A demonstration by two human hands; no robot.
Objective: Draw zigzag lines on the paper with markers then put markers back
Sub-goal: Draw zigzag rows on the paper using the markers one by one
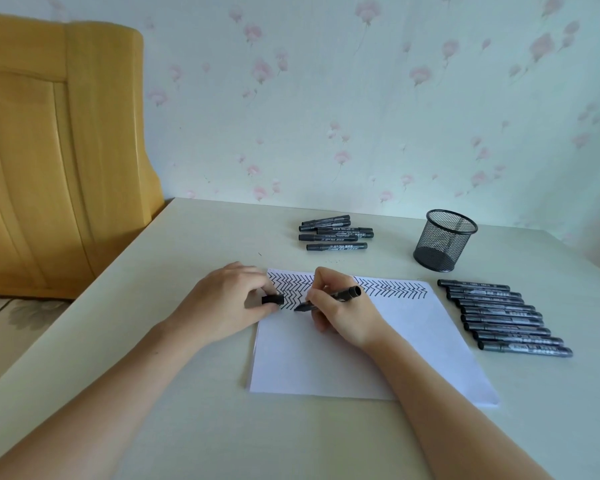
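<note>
Uncapped black marker (pixel 329 299) is gripped in the right hand (pixel 343 306), fingers curled round the barrel, tip pointing toward 9 o'clock and lying at or just above the paper (pixel 361 358) beside the zigzag rows (pixel 388 289); contact cannot be told. Its cap (pixel 272 299) is pinched in the left hand (pixel 229 303), which rests on the paper's 9 o'clock edge.

Risks, as judged: the wet tip could smear fresh ink if the right palm is dragged over the rows; the thin sheet could slide on the smooth bench (pixel 187 427) if the left hand is lifted; a stray mark could be left on the pale bench top; a marker left uncapped would dry.

Materials: paper matte white, apparently a thin stack; markers cylindrical, dark plastic, grey-labelled. A neat row of markers (pixel 506 318) lies at 3 o'clock, a loose pile of markers (pixel 336 233) at 12 o'clock. The black wire-mesh pen cup (pixel 444 240), round and apparently empty, stands at 1 o'clock.
</note>
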